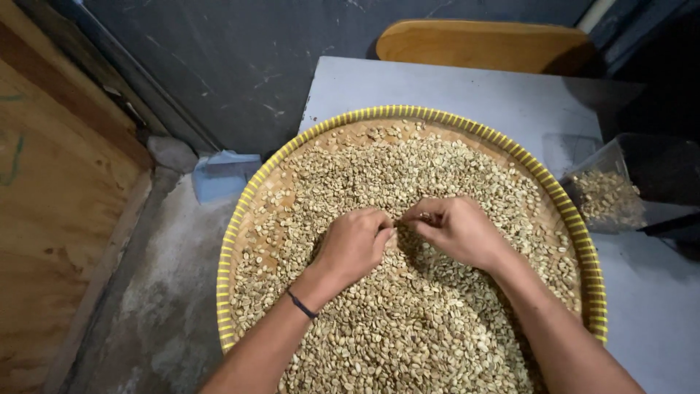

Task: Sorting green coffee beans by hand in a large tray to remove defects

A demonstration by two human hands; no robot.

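A wide round woven tray with a yellow rim (271, 168) lies on a pale grey table (452, 91) and overhangs its left edge. It is heaped with pale green-beige beans (408, 175). My left hand (355, 242) and my right hand (457, 228) rest on the bean pile at the tray's middle, fingertips nearly touching each other. Both hands have curled fingers pinching among the beans; what lies between the fingertips is too small to make out. A dark band circles my left wrist (301, 303).
A clear plastic container (605, 193) holding some beans lies on the table at the right. A wooden seat back (485, 45) stands behind the table. To the left are a rough concrete floor (164, 292), a blue scrap (222, 174) and a plywood wall (51, 219).
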